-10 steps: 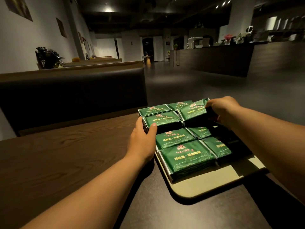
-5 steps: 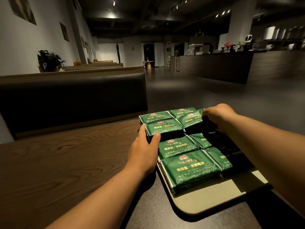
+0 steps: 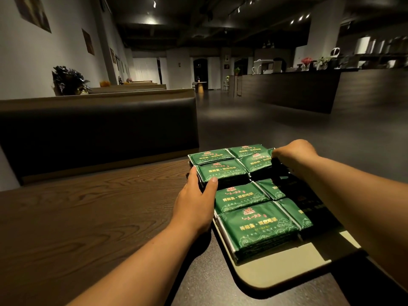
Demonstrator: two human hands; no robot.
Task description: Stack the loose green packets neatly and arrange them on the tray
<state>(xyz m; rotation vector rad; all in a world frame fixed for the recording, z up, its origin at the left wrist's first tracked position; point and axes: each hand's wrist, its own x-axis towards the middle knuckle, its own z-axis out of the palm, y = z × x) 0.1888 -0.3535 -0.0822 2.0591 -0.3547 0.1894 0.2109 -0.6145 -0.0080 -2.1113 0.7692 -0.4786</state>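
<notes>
Several stacks of green packets (image 3: 254, 226) with gold print lie in two columns on a pale tray (image 3: 282, 270) at the table's right end. My left hand (image 3: 196, 202) grips the left side of a stack (image 3: 221, 170) in the left column, thumb on its near edge. My right hand (image 3: 293, 153) holds the right edge of the neighbouring stack (image 3: 257, 161) in the right column, fingers curled over it. The right column's near stacks are partly in my arm's shadow.
The dark wooden table (image 3: 88, 217) stretches to the left. A padded bench back (image 3: 99, 129) runs behind it. The tray overhangs toward the table's right edge, with open floor (image 3: 276, 124) beyond and a counter (image 3: 298, 89) far right.
The packet stack under my right hand has settled flatter and closer to the left stack. Both hands stay on their stacks; the view has tilted slightly.
</notes>
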